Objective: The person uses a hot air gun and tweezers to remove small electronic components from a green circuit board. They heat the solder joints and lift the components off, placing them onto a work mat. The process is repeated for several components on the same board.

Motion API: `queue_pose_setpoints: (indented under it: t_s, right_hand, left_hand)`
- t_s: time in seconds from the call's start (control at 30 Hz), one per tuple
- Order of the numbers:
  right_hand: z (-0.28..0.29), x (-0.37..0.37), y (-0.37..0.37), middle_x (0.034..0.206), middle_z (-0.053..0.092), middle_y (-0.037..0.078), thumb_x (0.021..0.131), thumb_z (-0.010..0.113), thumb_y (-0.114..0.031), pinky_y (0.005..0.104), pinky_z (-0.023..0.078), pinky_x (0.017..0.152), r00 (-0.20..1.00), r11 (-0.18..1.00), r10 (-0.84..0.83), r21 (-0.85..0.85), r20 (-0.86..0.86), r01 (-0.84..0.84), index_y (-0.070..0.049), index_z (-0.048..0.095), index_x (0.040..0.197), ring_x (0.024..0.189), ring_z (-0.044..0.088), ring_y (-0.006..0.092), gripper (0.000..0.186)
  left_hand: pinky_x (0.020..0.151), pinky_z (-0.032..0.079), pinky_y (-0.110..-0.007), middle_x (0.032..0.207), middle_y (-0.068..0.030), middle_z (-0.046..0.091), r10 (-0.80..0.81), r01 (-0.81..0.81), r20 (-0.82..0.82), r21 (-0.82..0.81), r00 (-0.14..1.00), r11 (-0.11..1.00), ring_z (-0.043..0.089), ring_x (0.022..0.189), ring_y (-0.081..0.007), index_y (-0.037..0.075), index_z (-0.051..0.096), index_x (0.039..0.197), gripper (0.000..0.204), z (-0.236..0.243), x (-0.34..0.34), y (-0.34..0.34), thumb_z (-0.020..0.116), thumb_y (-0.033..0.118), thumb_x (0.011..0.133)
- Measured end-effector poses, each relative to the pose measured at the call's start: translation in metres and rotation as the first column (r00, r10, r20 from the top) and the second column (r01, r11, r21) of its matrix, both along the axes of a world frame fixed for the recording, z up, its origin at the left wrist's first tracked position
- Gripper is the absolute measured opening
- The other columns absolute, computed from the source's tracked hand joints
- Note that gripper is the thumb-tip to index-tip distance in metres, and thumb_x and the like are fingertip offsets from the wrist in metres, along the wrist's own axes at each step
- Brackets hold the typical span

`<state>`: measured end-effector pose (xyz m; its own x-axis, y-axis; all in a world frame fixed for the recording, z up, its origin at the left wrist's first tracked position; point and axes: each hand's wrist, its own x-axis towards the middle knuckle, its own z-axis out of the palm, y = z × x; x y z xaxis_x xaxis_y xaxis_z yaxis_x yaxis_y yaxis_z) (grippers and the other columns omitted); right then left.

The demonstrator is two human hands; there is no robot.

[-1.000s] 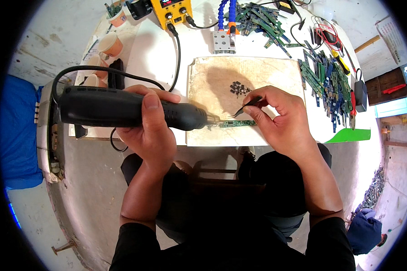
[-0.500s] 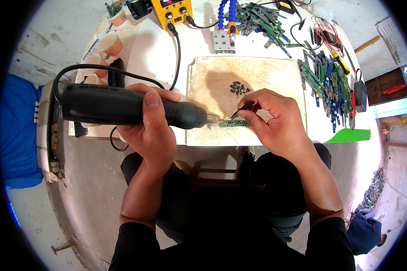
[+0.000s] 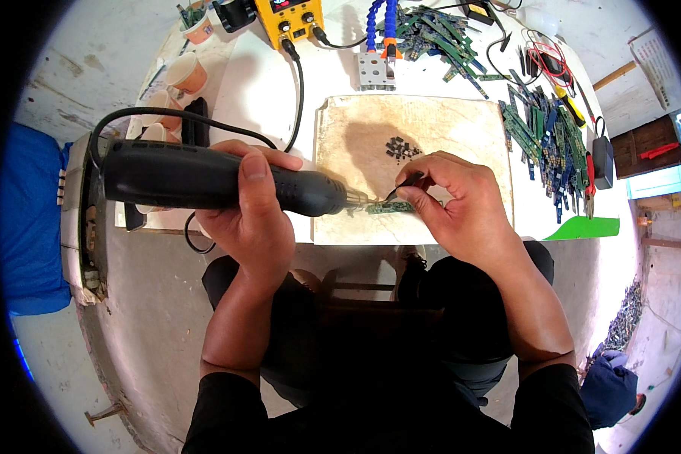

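My left hand (image 3: 253, 216) is wrapped round a black hot air gun (image 3: 181, 175), held level with its metal nozzle pointing right. Just past the nozzle a narrow green circuit board (image 3: 390, 207) lies on the worn, pale work board (image 3: 446, 121). My right hand (image 3: 461, 200) pinches dark tweezers (image 3: 407, 181), whose tips reach down to the circuit board near the nozzle. Whether the tips grip a part is too small to tell. Beyond my right fingers sits a small heap of black chips (image 3: 401, 148) on the work board.
A yellow soldering station (image 3: 291, 21) stands at the back, its cable (image 3: 298, 98) running to the hot air gun. Piles of circuit board strips (image 3: 548, 140) lie right and at the back. Paper cups (image 3: 185, 73) line the left side; red-handled pliers (image 3: 590, 181) lie at the right edge.
The tweezer tips have shifted slightly left and down toward the circuit board, closer to the nozzle. The hot air gun and my left hand look unmoved.
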<state>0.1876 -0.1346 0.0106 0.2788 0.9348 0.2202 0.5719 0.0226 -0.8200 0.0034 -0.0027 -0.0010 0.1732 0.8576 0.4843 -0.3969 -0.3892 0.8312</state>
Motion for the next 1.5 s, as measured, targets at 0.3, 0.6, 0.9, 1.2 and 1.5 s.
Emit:
queue_pose_setpoints:
  t_s: [0.3, 0.6, 0.9, 1.2, 1.5]
  right_hand:
    - [-0.0003, 0.0003, 0.0002, 0.085, 0.067, 0.016, 0.085, 0.071, -0.001, 0.035, 0.053, 0.067, 1.0, 1.0, -0.007, -0.002, 0.005, 0.007, 0.0, 0.067, 0.095, 0.076, 0.069, 0.0309, 0.011]
    - [-0.0023, 0.0006, 0.0006, 0.085, 0.067, 0.017, 0.086, 0.071, -0.001, 0.0356, 0.053, 0.068, 1.0, 1.0, -0.012, -0.013, -0.012, 0.012, 0.0, 0.066, 0.097, 0.078, 0.069, 0.0315, 0.012]
    - [-0.0019, 0.0011, 0.0002, 0.085, 0.067, 0.017, 0.086, 0.07, 0.0, 0.0352, 0.053, 0.068, 1.0, 1.0, -0.012, -0.02, -0.02, 0.012, 0.0, 0.066, 0.097, 0.077, 0.069, 0.0311, 0.012]
    - [-0.0022, 0.0004, 0.0006, 0.084, 0.067, 0.018, 0.086, 0.07, 0.001, 0.0352, 0.052, 0.067, 1.0, 1.0, -0.015, -0.016, -0.011, 0.014, 0.0, 0.065, 0.097, 0.077, 0.069, 0.0312, 0.012]
    - [-0.0011, 0.0009, 0.001, 0.085, 0.067, 0.017, 0.086, 0.07, 0.0, 0.0353, 0.053, 0.068, 1.0, 1.0, -0.012, -0.007, 0.029, 0.012, 0.0, 0.065, 0.098, 0.079, 0.07, 0.0302, 0.012]
  left_hand:
    - [0.078, 0.051, -0.027, 0.079, -0.0099, 0.068, 0.008, -0.008, -0.009, -0.007, 1.0, 1.0, 0.065, 0.074, -0.013, 0.001, 0.055, 0.098, 0.015, 0.0017, 0.0011, -0.0009, 0.06, 0.015, 0.099]
    - [0.075, 0.051, -0.025, 0.078, -0.0093, 0.068, -0.001, 0.001, -0.013, -0.015, 1.0, 1.0, 0.065, 0.074, -0.0125, 0.001, 0.056, 0.098, 0.013, 0.0003, 0.0016, -0.0003, 0.06, 0.013, 0.098]
    - [0.073, 0.053, -0.025, 0.078, -0.0096, 0.067, -0.003, 0.003, 0.006, -0.003, 1.0, 1.0, 0.067, 0.074, -0.0135, 0.0, 0.056, 0.098, 0.013, 0.0012, 0.0033, -0.0008, 0.06, 0.012, 0.098]
    - [0.073, 0.051, -0.025, 0.078, -0.0099, 0.068, 0.007, -0.007, -0.005, 0.006, 1.0, 1.0, 0.064, 0.072, -0.0122, 0.0, 0.057, 0.097, 0.013, 0.0015, 0.0031, -0.001, 0.059, 0.013, 0.098]
    - [0.075, 0.051, -0.026, 0.079, -0.0096, 0.068, 0.004, -0.004, -0.025, 0.003, 1.0, 1.0, 0.064, 0.073, -0.0126, 0.0, 0.056, 0.097, 0.013, 0.0025, 0.0007, -0.0003, 0.059, 0.013, 0.099]
